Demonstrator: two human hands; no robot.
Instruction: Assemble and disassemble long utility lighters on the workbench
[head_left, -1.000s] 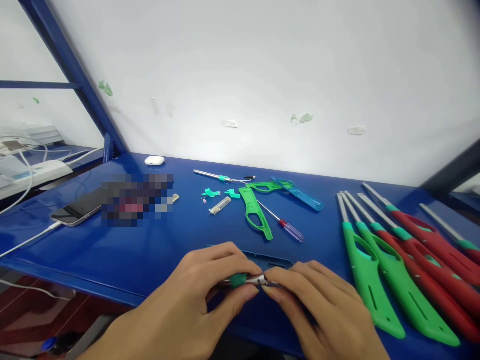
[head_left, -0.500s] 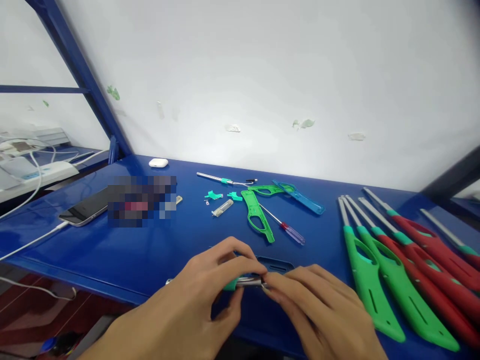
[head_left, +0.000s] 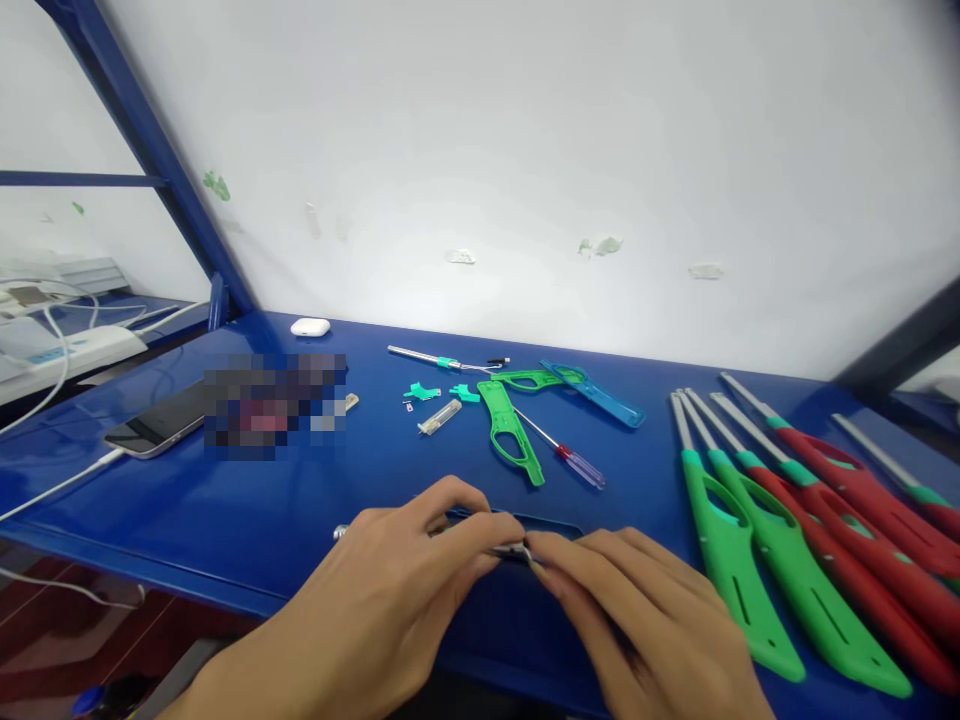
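Observation:
My left hand and my right hand meet low over the front edge of the blue table. Between their pinched fingertips is a thin metal lighter tube; its far tip sticks out left of my left hand. Both hands are closed on it. A dark blue lighter shell lies on the table just behind my fingers. Farther back lie an open green lighter shell, a blue shell half, a small screwdriver and loose small parts.
A row of green lighters and red lighters lies at the right. At the left sit a phone on a white cable, a blurred patch and a white earbud case. A white wall closes the back.
The green collar of the tube showed between my fingers before; now my left fingers cover it. The tube has shifted left, its tip now showing beyond my left hand.

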